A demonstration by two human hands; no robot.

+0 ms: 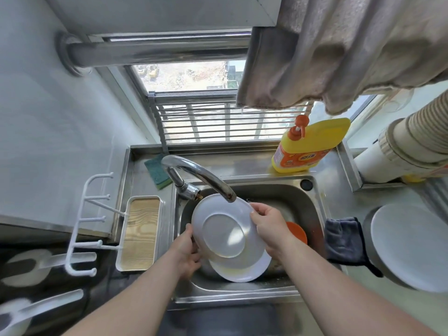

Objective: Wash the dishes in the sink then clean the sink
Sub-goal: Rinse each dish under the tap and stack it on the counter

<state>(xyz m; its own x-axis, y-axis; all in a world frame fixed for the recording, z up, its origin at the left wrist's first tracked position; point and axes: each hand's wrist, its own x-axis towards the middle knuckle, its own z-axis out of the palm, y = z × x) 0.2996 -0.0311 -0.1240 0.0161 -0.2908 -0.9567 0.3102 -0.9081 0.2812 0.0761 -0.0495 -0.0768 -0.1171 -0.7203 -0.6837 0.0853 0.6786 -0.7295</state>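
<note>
Left hand (188, 253) and right hand (269, 226) each curl round opposite rims of a white plate (225, 229), held tilted over the sink (312, 197), underside facing up toward the camera. Left fingers are hidden behind the rim. Faucet spout (201, 177) ends just above the plate's far edge. A second plate (242, 272) lies beneath, mostly covered; an orange item (297, 232) is partly hidden by the right wrist.

Both bare forearms reach forward over the sink (312, 190). The left hand (188, 253) sits at the sink's near left, fingers curled round the lower left edge of a white plate (225, 229). The right hand (269, 226), nearer the sink's middle, pinches the plate's right rim, thumb on top.
</note>
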